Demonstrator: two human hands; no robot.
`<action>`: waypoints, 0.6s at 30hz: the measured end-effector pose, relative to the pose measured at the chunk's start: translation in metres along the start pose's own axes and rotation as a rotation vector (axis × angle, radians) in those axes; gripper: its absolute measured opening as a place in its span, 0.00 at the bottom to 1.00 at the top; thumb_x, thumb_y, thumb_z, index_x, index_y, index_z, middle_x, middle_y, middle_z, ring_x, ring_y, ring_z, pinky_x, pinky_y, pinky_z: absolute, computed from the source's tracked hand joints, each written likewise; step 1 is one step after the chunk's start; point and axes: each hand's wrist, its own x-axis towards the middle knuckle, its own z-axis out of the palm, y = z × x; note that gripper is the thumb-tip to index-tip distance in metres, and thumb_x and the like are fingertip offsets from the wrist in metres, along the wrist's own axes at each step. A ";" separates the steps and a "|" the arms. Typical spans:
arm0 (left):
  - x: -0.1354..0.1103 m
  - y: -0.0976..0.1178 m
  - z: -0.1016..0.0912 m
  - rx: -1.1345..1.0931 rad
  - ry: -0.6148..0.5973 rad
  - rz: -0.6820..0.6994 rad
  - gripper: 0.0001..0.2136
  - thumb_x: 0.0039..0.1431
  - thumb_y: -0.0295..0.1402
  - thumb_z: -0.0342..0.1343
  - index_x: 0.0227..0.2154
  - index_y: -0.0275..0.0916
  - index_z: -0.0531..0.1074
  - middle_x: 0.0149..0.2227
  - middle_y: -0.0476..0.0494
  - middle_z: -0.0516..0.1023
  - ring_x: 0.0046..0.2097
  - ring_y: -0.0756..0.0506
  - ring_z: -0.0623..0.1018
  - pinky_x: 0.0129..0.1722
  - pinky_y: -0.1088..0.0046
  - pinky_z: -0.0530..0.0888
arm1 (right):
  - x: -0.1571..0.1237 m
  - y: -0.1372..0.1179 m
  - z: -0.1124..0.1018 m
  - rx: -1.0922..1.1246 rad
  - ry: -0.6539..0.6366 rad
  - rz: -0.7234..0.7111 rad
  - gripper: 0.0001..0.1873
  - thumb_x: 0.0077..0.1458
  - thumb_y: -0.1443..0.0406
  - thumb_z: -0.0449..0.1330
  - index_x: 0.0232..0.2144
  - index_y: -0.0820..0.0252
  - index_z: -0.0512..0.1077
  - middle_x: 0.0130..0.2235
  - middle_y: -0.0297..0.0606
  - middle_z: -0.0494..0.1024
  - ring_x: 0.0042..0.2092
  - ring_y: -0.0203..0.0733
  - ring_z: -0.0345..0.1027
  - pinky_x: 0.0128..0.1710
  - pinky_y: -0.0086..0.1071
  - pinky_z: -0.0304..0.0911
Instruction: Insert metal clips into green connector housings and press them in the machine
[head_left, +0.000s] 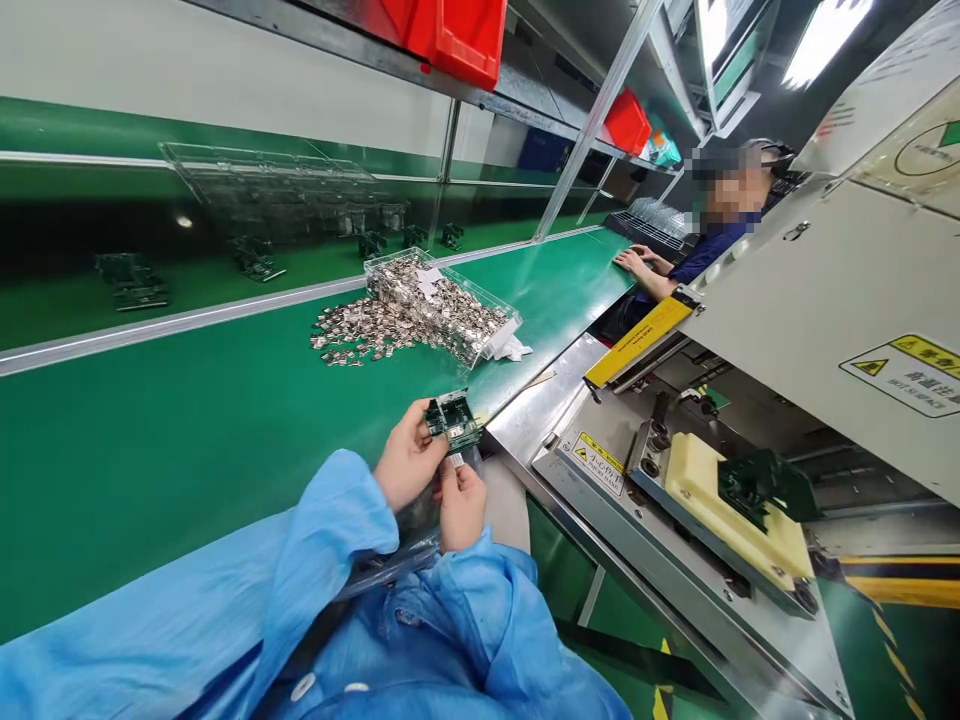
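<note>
My left hand (pixel 409 458) is closed on a dark green part (pixel 454 415) that looks like a small circuit-board assembly, held at the bench's front edge. Just below it, my right hand (pixel 462 502) pinches a small pale, silvery piece (pixel 456 460) against or close to the underside of the green part; whether they touch I cannot tell. Beyond my hands, a clear plastic box (pixel 480 350) lies tilted on the bench, full of small silvery metal pieces (pixel 409 285). More of these pieces (pixel 360 330) are spilled to its left.
Right of me stands a machine with a cream fixture (pixel 697 480) bearing another dark green part (pixel 765 485). A co-worker's hands (pixel 641 262) rest at the far end of the green bench (pixel 187 450). Red bins (pixel 465 40) sit on the shelf overhead.
</note>
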 end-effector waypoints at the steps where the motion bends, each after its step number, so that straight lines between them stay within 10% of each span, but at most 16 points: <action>1: 0.002 -0.005 0.002 -0.001 0.004 0.002 0.17 0.50 0.31 0.59 0.42 0.37 0.62 0.38 0.44 0.78 0.42 0.45 0.79 0.42 0.71 0.73 | 0.000 0.000 0.003 -0.006 0.004 -0.006 0.29 0.44 0.40 0.61 0.18 0.59 0.63 0.16 0.28 0.63 0.19 0.31 0.53 0.16 0.26 0.51; 18: -0.031 -0.007 -0.010 0.164 0.200 0.012 0.17 0.52 0.33 0.59 0.44 0.40 0.63 0.37 0.47 0.76 0.39 0.48 0.77 0.40 0.75 0.74 | -0.011 0.019 0.006 -0.344 -0.069 -0.308 0.23 0.63 0.52 0.46 0.19 0.56 0.61 0.19 0.30 0.59 0.22 0.36 0.50 0.24 0.32 0.49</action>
